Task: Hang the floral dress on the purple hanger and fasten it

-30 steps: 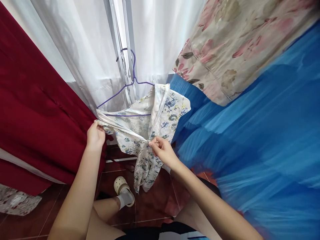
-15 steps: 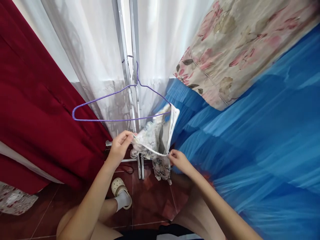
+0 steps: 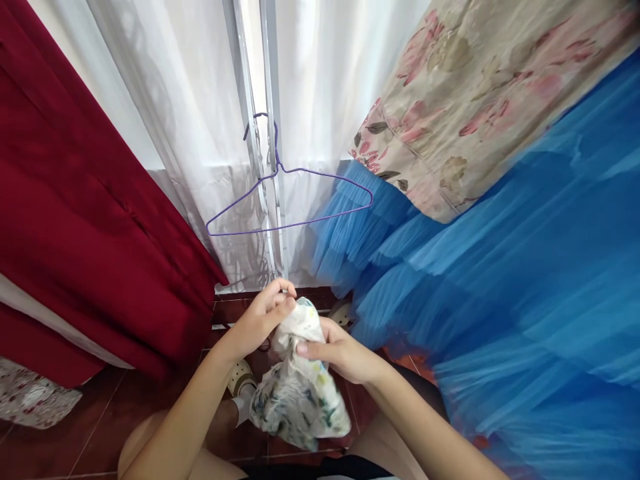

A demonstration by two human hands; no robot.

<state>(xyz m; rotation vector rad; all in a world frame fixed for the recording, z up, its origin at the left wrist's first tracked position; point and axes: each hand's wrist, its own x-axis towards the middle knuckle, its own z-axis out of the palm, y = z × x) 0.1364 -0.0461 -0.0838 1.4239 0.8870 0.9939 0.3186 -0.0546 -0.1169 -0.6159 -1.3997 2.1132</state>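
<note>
So the floral garment point(image 3: 300, 393) is off the hanger now and bunched up in both your hands, low in the middle of the frame, hanging down in front of your knees. A second ago it was spread across the purple wire hanger point(image 3: 290, 200), half a second ago it clung to just one end, and now the hanger's bare, swinging on the white rack pole point(image 3: 273, 167) in the upper middle. My read: the taking-off part is done and you've moved on to gathering the cloth up.

Your left hand point(image 3: 260, 320) sits at the top of the bundle, fingers curled and pinching the upper fold. Your right hand point(image 3: 340, 353) wraps around it from the right side, thumb pressed flat across the front of the cloth. Both are clamped on fabric, nothing spread.

Counting outward: one garment, one hanger, two hands. One dark red curtain point(image 3: 85, 220) fills the left side, one sheer white curtain point(image 3: 320, 73) sits behind the pole, one blue pleated fabric point(image 3: 525, 267) takes up the whole right, with one pink-flowered cloth point(image 3: 480, 93) above it in the upper right. Down on the red tiled floor point(image 3: 65, 440) you can see one pale clog point(image 3: 240, 377) with a white sock, just left of the bundle.
</note>
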